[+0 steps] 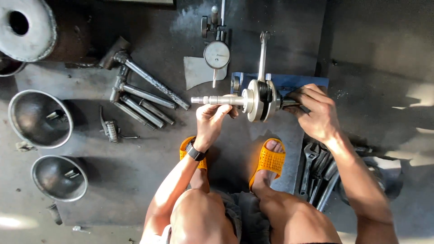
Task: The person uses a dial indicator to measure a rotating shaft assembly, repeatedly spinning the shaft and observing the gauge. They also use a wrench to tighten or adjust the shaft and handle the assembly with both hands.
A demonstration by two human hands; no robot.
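Knees low in frame; your left hand [211, 118] and right hand [316, 113] grip the crankshaft [253, 100] ends, held level just below the dial gauge [217, 54]; gauge tip not yet touching.

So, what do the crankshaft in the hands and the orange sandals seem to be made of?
The crankshaft looks like bare polished steel: silvery, with bright glints on its webs and shaft. The left hand and right hand hold its two ends. The orange sandals look like moulded rubber or plastic: matte, one colour, dotted with small holes.
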